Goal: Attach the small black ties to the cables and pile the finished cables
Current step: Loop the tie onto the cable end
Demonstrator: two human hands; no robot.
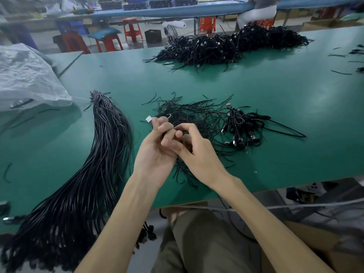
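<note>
Clock from the loose ties [189,113] mid-table [275,91]: cable bundle [94,164] at 8 o'clock, overhanging the near edge; small cable pile [242,125] just beside at 3; big heap [232,44] at 1, far edge; plastic sheet [25,75] at 10.

One green-topped work table [256,91] with one long bundle of straight black cables [94,164], one loose heap of thin black ties [189,113], two piles of coiled black cables, near pile [242,127] and far pile [226,46], one crumpled clear plastic sheet [25,75], two hands: left hand [155,152], right hand [199,154].
</note>
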